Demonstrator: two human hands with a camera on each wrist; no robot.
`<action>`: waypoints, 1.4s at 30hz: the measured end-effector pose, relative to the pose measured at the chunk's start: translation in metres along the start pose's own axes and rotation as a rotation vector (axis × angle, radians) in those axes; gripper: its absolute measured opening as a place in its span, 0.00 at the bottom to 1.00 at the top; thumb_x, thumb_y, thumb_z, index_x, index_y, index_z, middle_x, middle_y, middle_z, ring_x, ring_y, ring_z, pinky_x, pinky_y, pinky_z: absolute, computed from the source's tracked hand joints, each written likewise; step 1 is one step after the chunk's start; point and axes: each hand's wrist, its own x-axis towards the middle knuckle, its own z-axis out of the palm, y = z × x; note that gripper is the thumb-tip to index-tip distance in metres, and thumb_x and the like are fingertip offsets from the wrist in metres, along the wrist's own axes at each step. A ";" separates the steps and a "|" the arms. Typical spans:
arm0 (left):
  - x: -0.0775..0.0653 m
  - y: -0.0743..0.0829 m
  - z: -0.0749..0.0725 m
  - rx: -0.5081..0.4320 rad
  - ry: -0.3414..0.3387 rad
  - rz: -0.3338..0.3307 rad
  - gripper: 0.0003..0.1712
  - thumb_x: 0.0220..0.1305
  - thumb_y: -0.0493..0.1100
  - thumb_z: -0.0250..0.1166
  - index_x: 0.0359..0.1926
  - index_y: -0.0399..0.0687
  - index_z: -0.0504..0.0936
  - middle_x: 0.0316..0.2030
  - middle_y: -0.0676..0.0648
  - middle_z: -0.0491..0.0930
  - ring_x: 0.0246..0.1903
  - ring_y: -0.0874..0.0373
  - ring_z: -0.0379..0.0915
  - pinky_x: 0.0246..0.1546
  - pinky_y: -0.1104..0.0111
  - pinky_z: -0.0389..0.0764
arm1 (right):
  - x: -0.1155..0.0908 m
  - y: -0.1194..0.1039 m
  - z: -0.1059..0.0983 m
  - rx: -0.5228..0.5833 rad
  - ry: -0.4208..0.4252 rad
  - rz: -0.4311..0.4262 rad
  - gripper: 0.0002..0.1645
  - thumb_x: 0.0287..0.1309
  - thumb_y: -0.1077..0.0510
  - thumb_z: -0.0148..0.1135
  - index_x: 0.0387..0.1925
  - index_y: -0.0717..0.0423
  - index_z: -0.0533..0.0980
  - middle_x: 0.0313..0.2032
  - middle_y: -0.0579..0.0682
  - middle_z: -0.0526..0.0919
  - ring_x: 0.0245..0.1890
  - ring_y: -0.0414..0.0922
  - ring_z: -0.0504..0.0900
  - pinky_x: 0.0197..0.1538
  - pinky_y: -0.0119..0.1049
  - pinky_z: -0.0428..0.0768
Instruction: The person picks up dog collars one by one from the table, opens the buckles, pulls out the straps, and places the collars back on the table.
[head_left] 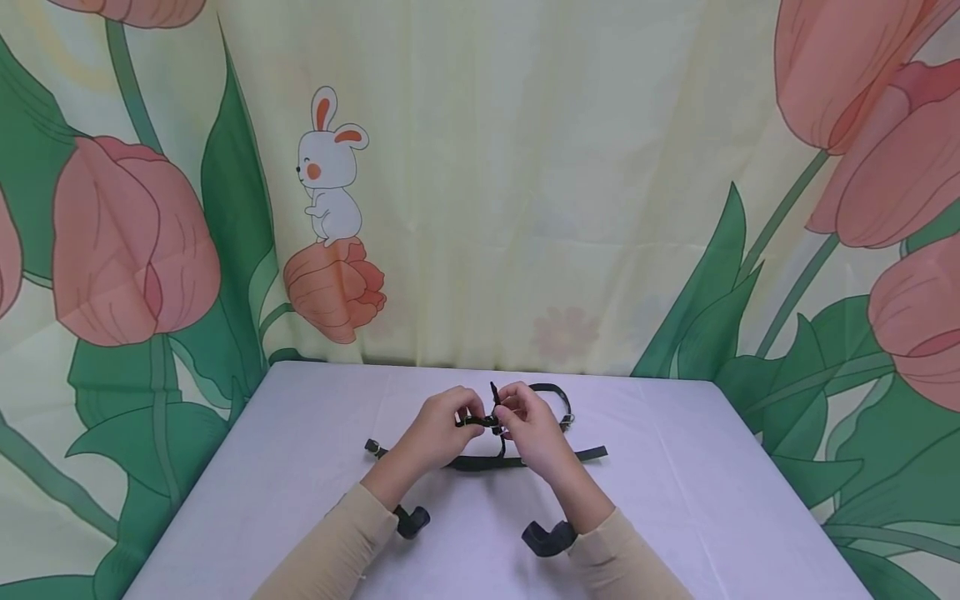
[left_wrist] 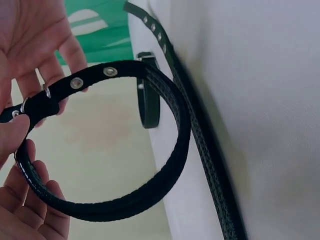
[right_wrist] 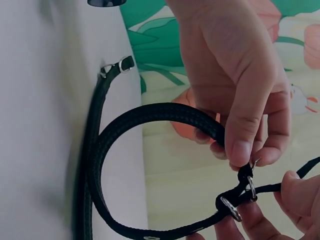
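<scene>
Looped black eyelet strap (left_wrist: 115, 209) hangs between both hands, raised above the tabletop (head_left: 675, 467). Likely trouble: the tail slips out of the metal fittings (right_wrist: 252, 192) if either pinch slackens; a twisted band could spoil alignment there. A dipping loop might nudge the long flat strap (head_left: 487, 463) lying below. Pose: forearms converge, hands nearly meeting. Left hand (head_left: 450, 421) pinches the band beside the fittings, thumb against fingers; right hand (head_left: 528, 421) pinches the narrow tail. Both grips nearly closed.

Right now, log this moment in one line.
left hand: pinches looped black strap with metal eyelets; right hand: pinches same strap; long black strap: lies on white tabletop
</scene>
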 end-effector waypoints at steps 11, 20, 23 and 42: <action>0.001 0.002 -0.002 -0.130 0.032 -0.174 0.12 0.61 0.33 0.78 0.42 0.50 0.86 0.37 0.54 0.84 0.39 0.57 0.74 0.37 0.66 0.75 | 0.000 0.000 0.003 -0.007 0.012 -0.049 0.07 0.74 0.63 0.65 0.50 0.56 0.81 0.46 0.55 0.87 0.41 0.44 0.86 0.47 0.42 0.87; 0.000 0.001 -0.005 -0.158 0.045 -0.170 0.13 0.60 0.32 0.78 0.42 0.52 0.89 0.36 0.54 0.87 0.38 0.58 0.75 0.39 0.67 0.77 | -0.003 0.003 0.003 -0.063 0.032 -0.110 0.10 0.69 0.62 0.70 0.50 0.51 0.83 0.46 0.50 0.88 0.49 0.46 0.86 0.53 0.42 0.80; 0.000 0.001 -0.005 -0.157 0.046 -0.172 0.13 0.60 0.32 0.78 0.42 0.53 0.89 0.36 0.54 0.87 0.37 0.58 0.76 0.38 0.67 0.77 | -0.004 0.004 0.002 -0.020 0.024 -0.118 0.13 0.67 0.63 0.72 0.51 0.53 0.82 0.46 0.51 0.88 0.50 0.46 0.87 0.55 0.41 0.82; -0.002 0.002 -0.011 -0.210 0.105 -0.181 0.15 0.60 0.31 0.78 0.45 0.53 0.90 0.34 0.55 0.85 0.37 0.59 0.76 0.41 0.68 0.76 | -0.001 0.016 -0.002 0.054 0.039 -0.101 0.21 0.59 0.76 0.70 0.52 0.58 0.82 0.46 0.53 0.89 0.49 0.47 0.87 0.52 0.32 0.86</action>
